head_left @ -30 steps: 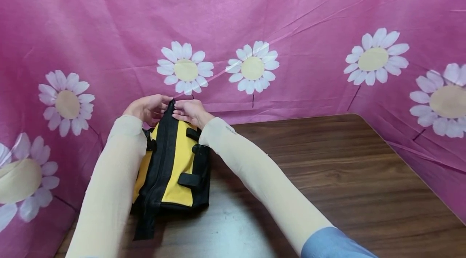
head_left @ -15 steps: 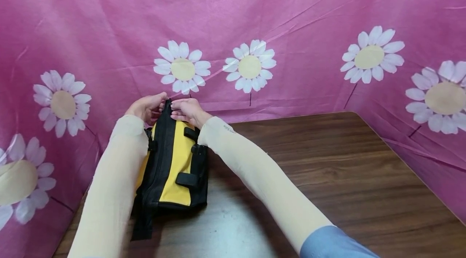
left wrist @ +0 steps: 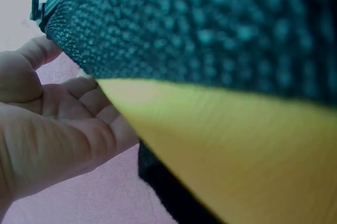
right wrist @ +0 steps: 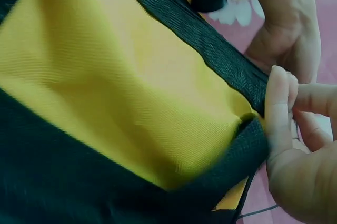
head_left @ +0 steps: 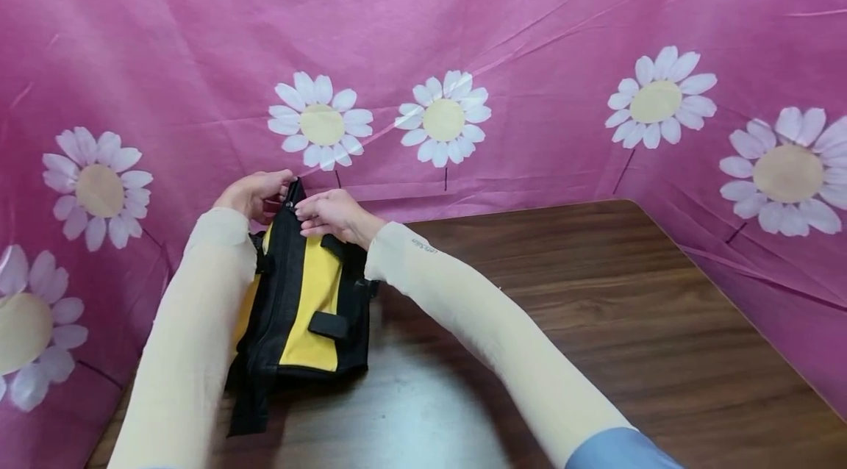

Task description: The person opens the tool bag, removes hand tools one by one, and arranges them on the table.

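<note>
A yellow and black tool bag (head_left: 314,307) stands on the table at the left, with a long zip running along its black top band (head_left: 281,292). My left hand (head_left: 250,195) grips the far end of that band, its thumb on the band's edge in the left wrist view and its fingers (left wrist: 95,100) beside the yellow cloth. Close by, my right hand (head_left: 336,215) pinches at the zip just short of the far tip, where a small zip pull (head_left: 289,204) shows; its fingertips hide most of the pull. In the right wrist view, thumb and fingers meet at the band's edge.
The brown wooden table (head_left: 542,292) reaches to the right of the bag. A pink cloth (head_left: 397,13) with white daisies hangs behind and at both sides. Black loops (head_left: 329,325) stick out from the bag's right side, and a black strap tab (head_left: 249,406) hangs at its near end.
My right hand has moved a little toward me along the zip, away from the far tip, uncovering the zip pull. The left hand stays at the tip. The view has shifted slightly right.
</note>
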The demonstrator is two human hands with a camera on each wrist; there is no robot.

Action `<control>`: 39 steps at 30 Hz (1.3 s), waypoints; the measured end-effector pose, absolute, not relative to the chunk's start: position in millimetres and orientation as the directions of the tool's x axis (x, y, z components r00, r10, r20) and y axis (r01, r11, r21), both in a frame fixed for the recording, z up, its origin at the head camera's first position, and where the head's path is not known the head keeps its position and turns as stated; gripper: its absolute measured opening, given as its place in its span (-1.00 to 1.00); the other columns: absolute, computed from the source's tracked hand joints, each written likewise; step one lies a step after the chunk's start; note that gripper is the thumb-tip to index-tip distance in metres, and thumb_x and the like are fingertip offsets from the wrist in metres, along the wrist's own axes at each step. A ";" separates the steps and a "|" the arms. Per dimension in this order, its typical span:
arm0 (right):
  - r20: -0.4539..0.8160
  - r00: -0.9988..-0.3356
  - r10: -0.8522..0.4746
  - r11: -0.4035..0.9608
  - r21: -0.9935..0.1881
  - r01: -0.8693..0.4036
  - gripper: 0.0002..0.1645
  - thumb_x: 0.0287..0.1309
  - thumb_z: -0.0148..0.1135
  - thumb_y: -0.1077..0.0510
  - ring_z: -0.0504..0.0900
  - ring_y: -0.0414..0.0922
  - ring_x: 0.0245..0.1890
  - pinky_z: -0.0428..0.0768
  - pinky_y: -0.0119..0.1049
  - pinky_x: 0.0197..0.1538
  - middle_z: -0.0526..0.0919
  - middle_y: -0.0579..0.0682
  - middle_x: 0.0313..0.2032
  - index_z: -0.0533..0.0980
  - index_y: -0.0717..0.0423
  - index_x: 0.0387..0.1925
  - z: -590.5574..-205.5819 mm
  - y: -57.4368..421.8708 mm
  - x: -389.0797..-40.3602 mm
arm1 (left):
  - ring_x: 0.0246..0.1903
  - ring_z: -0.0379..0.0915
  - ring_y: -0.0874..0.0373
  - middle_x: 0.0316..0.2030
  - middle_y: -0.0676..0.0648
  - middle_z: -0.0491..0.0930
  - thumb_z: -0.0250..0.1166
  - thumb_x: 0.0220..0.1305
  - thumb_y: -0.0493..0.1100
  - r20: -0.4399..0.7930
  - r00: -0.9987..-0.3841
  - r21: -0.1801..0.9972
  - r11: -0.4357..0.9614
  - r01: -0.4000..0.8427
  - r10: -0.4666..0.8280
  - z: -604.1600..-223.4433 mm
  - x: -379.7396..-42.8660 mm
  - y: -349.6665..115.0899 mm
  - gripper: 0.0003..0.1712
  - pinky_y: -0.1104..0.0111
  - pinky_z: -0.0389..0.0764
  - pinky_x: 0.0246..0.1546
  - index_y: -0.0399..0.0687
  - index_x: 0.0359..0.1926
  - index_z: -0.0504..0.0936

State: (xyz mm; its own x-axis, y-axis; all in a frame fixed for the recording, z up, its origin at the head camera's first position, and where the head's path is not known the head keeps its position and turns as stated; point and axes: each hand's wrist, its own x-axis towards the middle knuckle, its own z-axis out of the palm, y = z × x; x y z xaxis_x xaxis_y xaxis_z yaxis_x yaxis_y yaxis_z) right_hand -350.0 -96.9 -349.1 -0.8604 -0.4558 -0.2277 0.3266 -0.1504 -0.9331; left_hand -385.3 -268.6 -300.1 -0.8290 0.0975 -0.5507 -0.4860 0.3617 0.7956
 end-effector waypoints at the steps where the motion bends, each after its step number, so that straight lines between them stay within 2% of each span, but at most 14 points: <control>1: -0.234 -0.851 -0.470 -0.127 -0.936 0.328 -0.85 0.35 0.19 0.40 0.62 -0.14 -0.59 0.72 -0.31 -0.42 0.67 0.07 -0.43 0.64 0.38 -0.13 -347.6 -96.0 -346.3 | -0.35 0.47 0.17 -0.47 0.07 0.52 -0.14 0.57 0.06 -0.552 -0.828 0.796 0.360 -0.487 0.099 -299.0 -384.8 -268.9 -0.66 0.29 0.53 -0.26 0.06 -0.21 0.49; 4: -0.274 -0.818 -0.506 -0.059 -0.935 0.349 -0.85 0.37 0.18 0.38 0.64 -0.12 -0.56 0.72 -0.30 -0.40 0.69 0.08 -0.42 0.64 0.37 -0.14 -343.7 -91.7 -335.3 | -0.37 0.45 0.16 -0.47 0.06 0.50 -0.08 0.55 0.06 -0.559 -0.823 0.795 0.344 -0.499 0.099 -296.9 -384.1 -269.9 -0.60 0.31 0.55 -0.27 0.03 -0.37 0.53; 7: -0.307 -0.795 -0.523 -0.033 -0.925 0.379 -0.88 0.36 0.19 0.38 0.64 -0.11 -0.55 0.73 -0.27 -0.38 0.69 0.09 -0.42 0.64 0.33 -0.19 -342.0 -87.4 -324.5 | -0.38 0.44 0.17 -0.47 0.07 0.49 -0.04 0.56 0.06 -0.568 -0.815 0.797 0.324 -0.509 0.117 -295.3 -384.2 -271.2 -0.58 0.33 0.56 -0.27 0.03 -0.42 0.53; 11: -0.323 -0.773 -0.546 -0.015 -0.919 0.395 -0.90 0.32 0.23 0.39 0.63 -0.12 -0.59 0.74 -0.25 -0.40 0.70 0.10 -0.42 0.66 0.30 -0.25 -343.8 -85.9 -305.2 | -0.41 0.44 0.19 -0.49 0.09 0.47 -0.02 0.57 0.07 -0.578 -0.805 0.797 0.304 -0.522 0.132 -294.5 -382.9 -273.9 -0.57 0.33 0.55 -0.25 0.04 -0.45 0.51; 15: -0.337 -0.737 -0.586 0.020 -0.915 0.403 -0.90 0.31 0.25 0.38 0.62 -0.13 -0.61 0.74 -0.24 -0.41 0.69 0.09 -0.43 0.68 0.26 -0.24 -347.6 -87.3 -282.9 | -0.41 0.44 0.18 -0.50 0.08 0.46 0.00 0.57 0.09 -0.588 -0.801 0.786 0.314 -0.533 0.111 -293.9 -380.7 -278.1 -0.52 0.33 0.57 -0.25 0.03 -0.50 0.52; 18: -0.337 -0.734 -0.590 -0.003 -0.908 0.419 -0.89 0.34 0.24 0.36 0.64 -0.12 -0.59 0.75 -0.22 -0.39 0.68 0.09 -0.42 0.68 0.24 -0.21 -350.4 -86.6 -272.6 | -0.38 0.44 0.17 -0.47 0.07 0.47 0.00 0.57 0.13 -0.598 -0.793 0.779 0.319 -0.541 0.116 -292.3 -379.9 -279.8 -0.51 0.31 0.58 -0.21 0.02 -0.48 0.55; 22: -0.322 -0.752 -0.575 -0.066 -0.898 0.435 -0.87 0.36 0.23 0.33 0.68 -0.09 -0.52 0.76 -0.13 -0.28 0.71 0.08 -0.36 0.67 0.24 -0.16 -353.4 -82.4 -268.9 | -0.22 0.44 0.15 -0.35 0.05 0.52 0.03 0.56 0.16 -0.612 -0.778 0.768 0.338 -0.544 0.140 -287.4 -376.7 -278.2 -0.58 0.24 0.53 0.03 0.00 -0.28 0.59; 25: -0.314 -0.764 -0.564 -0.089 -0.896 0.434 -0.85 0.38 0.23 0.31 0.69 -0.08 -0.49 0.76 -0.09 -0.21 0.72 0.07 -0.31 0.67 0.25 -0.12 -355.4 -78.1 -269.0 | -0.02 0.39 0.11 -0.18 0.03 0.52 0.08 0.53 0.17 -0.608 -0.778 0.759 0.400 -0.514 0.155 -281.5 -369.7 -276.4 -0.60 0.14 0.42 0.27 -0.05 -0.04 0.52; 27: -0.310 -0.770 -0.558 -0.096 -0.897 0.431 -0.84 0.38 0.23 0.30 0.70 -0.08 -0.47 0.76 -0.09 -0.20 0.72 0.06 -0.29 0.67 0.25 -0.11 -356.8 -75.6 -268.5 | 0.11 0.33 0.06 -0.05 -0.01 0.47 0.13 0.51 0.18 -0.593 -0.788 0.759 0.442 -0.478 0.165 -277.4 -361.5 -276.6 -0.54 0.09 0.33 0.37 -0.07 0.12 0.44; 30: -0.305 -0.772 -0.558 -0.108 -0.895 0.432 -0.83 0.38 0.24 0.29 0.70 -0.07 -0.46 0.76 -0.08 -0.19 0.71 0.06 -0.27 0.67 0.27 -0.09 -358.7 -73.0 -266.0 | 0.26 0.28 -0.06 0.19 -0.15 0.42 0.21 0.46 0.18 -0.563 -0.809 0.759 0.493 -0.425 0.170 -272.6 -345.4 -279.0 -0.35 0.06 0.35 0.37 -0.13 0.34 0.34; 34: -0.296 -0.778 -0.555 -0.124 -0.894 0.429 -0.84 0.37 0.26 0.29 0.70 -0.07 -0.47 0.76 -0.08 -0.18 0.71 0.07 -0.24 0.67 0.26 -0.10 -359.9 -73.8 -261.3 | 0.41 0.11 -0.22 0.48 -0.34 0.09 0.21 0.47 0.16 -0.548 -0.806 0.762 0.531 -0.371 0.223 -273.1 -320.5 -286.5 -0.13 0.09 0.47 0.27 -0.20 0.54 0.10; 37: -0.294 -0.788 -0.541 -0.132 -0.895 0.425 -0.85 0.37 0.26 0.27 0.70 -0.08 -0.49 0.76 -0.10 -0.19 0.71 0.07 -0.23 0.68 0.24 -0.11 -360.0 -77.2 -258.9 | 0.46 0.00 -0.29 0.54 -0.40 -0.11 0.17 0.50 0.18 -0.556 -0.788 0.758 0.550 -0.351 0.264 -278.0 -305.4 -292.2 -0.04 0.09 0.52 0.23 -0.25 0.58 -0.07; 39: -0.293 -0.795 -0.531 -0.130 -0.899 0.419 -0.86 0.37 0.27 0.26 0.70 -0.09 -0.49 0.76 -0.11 -0.20 0.72 0.07 -0.22 0.68 0.22 -0.12 -360.1 -78.8 -257.7 | 0.45 0.00 -0.30 0.54 -0.41 -0.15 0.16 0.49 0.20 -0.555 -0.787 0.758 0.553 -0.346 0.268 -282.3 -298.3 -294.3 -0.01 0.10 0.54 0.20 -0.27 0.58 -0.10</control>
State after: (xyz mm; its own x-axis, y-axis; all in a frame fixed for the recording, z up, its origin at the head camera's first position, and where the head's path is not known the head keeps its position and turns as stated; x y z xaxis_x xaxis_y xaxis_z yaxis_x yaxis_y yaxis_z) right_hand -257.7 -78.8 -360.1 -0.7948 -0.5312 -0.2934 0.4190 -0.1305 -0.8986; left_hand -298.3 -294.3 -282.3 -0.7874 0.2679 -0.5552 -0.3464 0.5528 0.7580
